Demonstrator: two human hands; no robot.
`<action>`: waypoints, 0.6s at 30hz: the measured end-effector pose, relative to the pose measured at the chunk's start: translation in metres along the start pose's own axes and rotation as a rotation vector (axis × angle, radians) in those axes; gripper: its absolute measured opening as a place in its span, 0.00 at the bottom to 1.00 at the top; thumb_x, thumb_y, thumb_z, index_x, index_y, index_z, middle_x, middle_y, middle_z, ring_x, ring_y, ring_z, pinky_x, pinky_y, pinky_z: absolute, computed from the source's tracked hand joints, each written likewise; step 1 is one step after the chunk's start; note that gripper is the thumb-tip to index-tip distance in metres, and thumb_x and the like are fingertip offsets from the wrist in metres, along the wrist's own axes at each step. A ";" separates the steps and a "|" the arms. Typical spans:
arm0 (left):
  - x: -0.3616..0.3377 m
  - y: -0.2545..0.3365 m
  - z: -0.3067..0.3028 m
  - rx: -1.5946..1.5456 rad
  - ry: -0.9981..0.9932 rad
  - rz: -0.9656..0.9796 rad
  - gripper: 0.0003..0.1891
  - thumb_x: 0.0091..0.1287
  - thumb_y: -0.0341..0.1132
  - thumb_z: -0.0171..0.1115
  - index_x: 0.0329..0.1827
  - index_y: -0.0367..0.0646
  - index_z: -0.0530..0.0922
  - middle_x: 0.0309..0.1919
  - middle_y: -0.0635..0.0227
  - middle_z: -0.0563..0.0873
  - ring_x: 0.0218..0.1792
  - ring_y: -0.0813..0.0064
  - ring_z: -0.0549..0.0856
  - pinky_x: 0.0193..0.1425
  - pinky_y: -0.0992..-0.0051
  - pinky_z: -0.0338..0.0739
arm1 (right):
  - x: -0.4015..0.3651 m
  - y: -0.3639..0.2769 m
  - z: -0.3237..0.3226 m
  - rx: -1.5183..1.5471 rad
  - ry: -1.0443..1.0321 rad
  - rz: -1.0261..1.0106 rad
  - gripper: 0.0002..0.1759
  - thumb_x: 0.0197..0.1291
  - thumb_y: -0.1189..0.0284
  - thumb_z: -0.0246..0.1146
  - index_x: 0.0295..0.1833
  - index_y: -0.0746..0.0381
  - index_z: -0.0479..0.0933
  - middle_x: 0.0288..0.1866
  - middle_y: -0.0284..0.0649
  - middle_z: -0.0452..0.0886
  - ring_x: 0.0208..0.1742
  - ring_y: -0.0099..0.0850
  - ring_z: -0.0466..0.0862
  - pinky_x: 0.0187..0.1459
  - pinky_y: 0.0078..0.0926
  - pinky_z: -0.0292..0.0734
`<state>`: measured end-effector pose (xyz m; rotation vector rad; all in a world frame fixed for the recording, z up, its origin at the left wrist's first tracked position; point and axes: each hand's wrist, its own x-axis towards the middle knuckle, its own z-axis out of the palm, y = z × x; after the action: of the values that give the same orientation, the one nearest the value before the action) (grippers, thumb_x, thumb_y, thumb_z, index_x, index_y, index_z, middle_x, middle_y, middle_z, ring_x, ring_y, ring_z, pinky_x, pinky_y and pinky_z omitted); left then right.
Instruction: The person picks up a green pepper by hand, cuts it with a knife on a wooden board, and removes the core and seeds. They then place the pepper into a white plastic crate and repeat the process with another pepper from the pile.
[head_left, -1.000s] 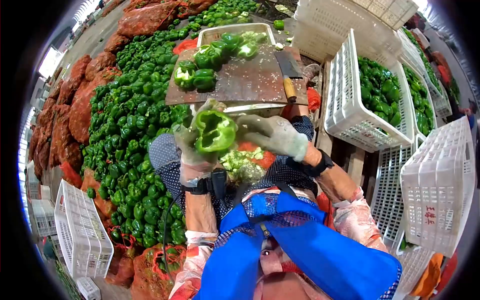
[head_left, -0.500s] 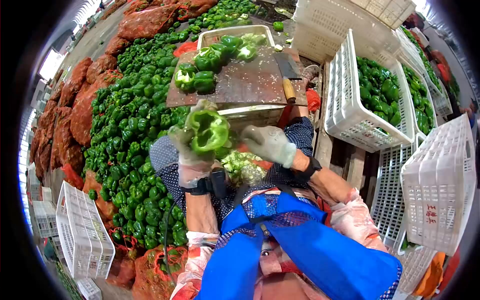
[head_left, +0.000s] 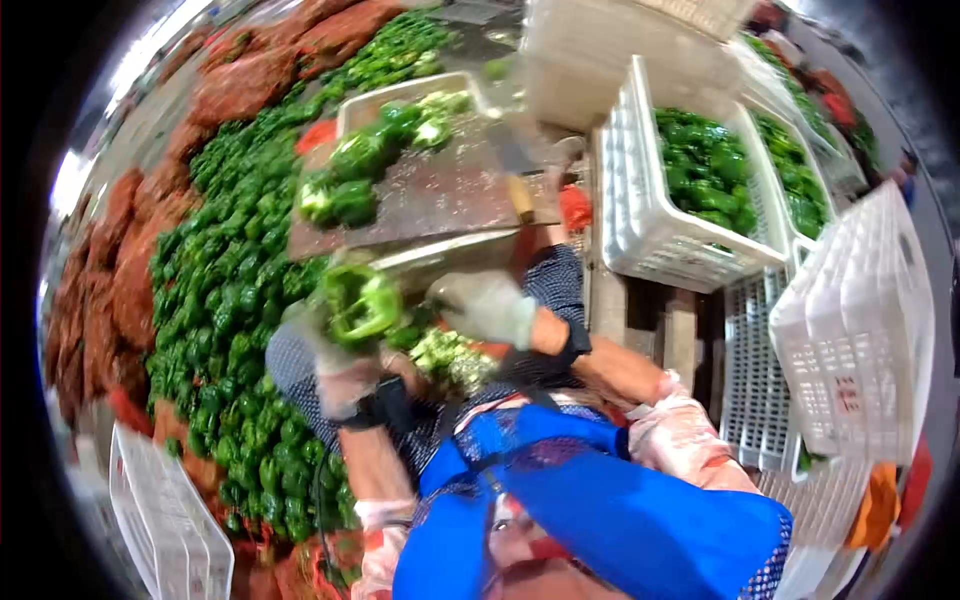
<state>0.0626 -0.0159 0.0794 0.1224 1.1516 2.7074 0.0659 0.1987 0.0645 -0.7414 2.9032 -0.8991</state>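
Left gloved hand (head_left: 335,345) gripping a halved green bell pepper (head_left: 360,303) above the lap, right gloved hand (head_left: 487,305) loosely open beside it over discarded cores (head_left: 450,360); few halves on the cutting board (head_left: 445,195), large floor heap (head_left: 225,300) apparently uncut

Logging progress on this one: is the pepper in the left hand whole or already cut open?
Cut open: the pepper in the left hand shows a hollow inside, though the view is blurred.

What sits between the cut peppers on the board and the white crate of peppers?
A cleaver, on the board's right edge, handle toward the person. Head view, blurred.
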 end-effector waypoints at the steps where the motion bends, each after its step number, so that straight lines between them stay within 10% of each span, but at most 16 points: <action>1: 0.000 0.003 0.004 0.018 -0.017 -0.002 0.38 0.64 0.64 0.53 0.69 0.46 0.71 0.58 0.63 0.81 0.57 0.64 0.81 0.59 0.66 0.77 | -0.006 0.010 0.004 0.133 0.066 -0.059 0.19 0.56 0.68 0.65 0.55 0.57 0.78 0.55 0.44 0.80 0.51 0.46 0.83 0.51 0.40 0.80; 5: 0.016 -0.029 -0.019 0.048 -0.109 -0.039 0.34 0.66 0.63 0.56 0.68 0.49 0.72 0.60 0.66 0.80 0.58 0.65 0.81 0.61 0.62 0.78 | -0.001 -0.009 -0.002 0.225 0.225 -0.201 0.37 0.51 0.63 0.71 0.67 0.61 0.68 0.65 0.54 0.71 0.61 0.55 0.76 0.63 0.47 0.72; 6: 0.018 -0.048 -0.025 -0.043 0.255 -0.044 0.32 0.67 0.60 0.59 0.67 0.49 0.73 0.60 0.67 0.80 0.58 0.65 0.80 0.64 0.61 0.75 | 0.001 -0.002 0.014 0.084 0.341 -0.187 0.36 0.49 0.63 0.68 0.66 0.61 0.69 0.65 0.51 0.71 0.61 0.53 0.75 0.62 0.47 0.72; 8: 0.020 -0.060 -0.033 -0.032 0.061 -0.043 0.36 0.68 0.61 0.59 0.71 0.47 0.69 0.63 0.65 0.78 0.61 0.65 0.78 0.66 0.62 0.73 | 0.007 0.012 0.021 0.072 0.176 -0.124 0.36 0.49 0.63 0.68 0.65 0.61 0.69 0.68 0.51 0.68 0.64 0.51 0.74 0.62 0.46 0.72; 12: 0.004 -0.033 0.028 0.001 -0.124 -0.025 0.42 0.67 0.64 0.58 0.74 0.41 0.65 0.64 0.63 0.76 0.63 0.70 0.75 0.62 0.67 0.74 | 0.000 0.013 -0.023 0.569 0.163 -0.018 0.40 0.53 0.62 0.72 0.68 0.67 0.66 0.58 0.48 0.80 0.56 0.40 0.83 0.59 0.36 0.77; 14: 0.015 -0.037 0.015 0.083 -0.065 -0.038 0.41 0.67 0.64 0.57 0.73 0.41 0.66 0.63 0.63 0.77 0.61 0.71 0.77 0.59 0.67 0.76 | -0.005 0.006 -0.032 1.363 0.069 -0.069 0.37 0.59 0.76 0.69 0.73 0.67 0.63 0.63 0.41 0.78 0.61 0.25 0.76 0.61 0.30 0.74; 18: 0.013 -0.047 0.043 0.127 -0.160 -0.082 0.49 0.61 0.61 0.68 0.78 0.43 0.58 0.69 0.61 0.72 0.67 0.67 0.74 0.66 0.69 0.75 | -0.016 0.019 -0.032 1.051 0.031 0.144 0.34 0.59 0.72 0.70 0.69 0.68 0.67 0.58 0.42 0.81 0.55 0.29 0.80 0.59 0.30 0.77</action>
<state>0.0633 0.0487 0.0755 0.2982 1.2502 2.5022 0.0669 0.2360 0.0791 -0.3871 1.9536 -2.0797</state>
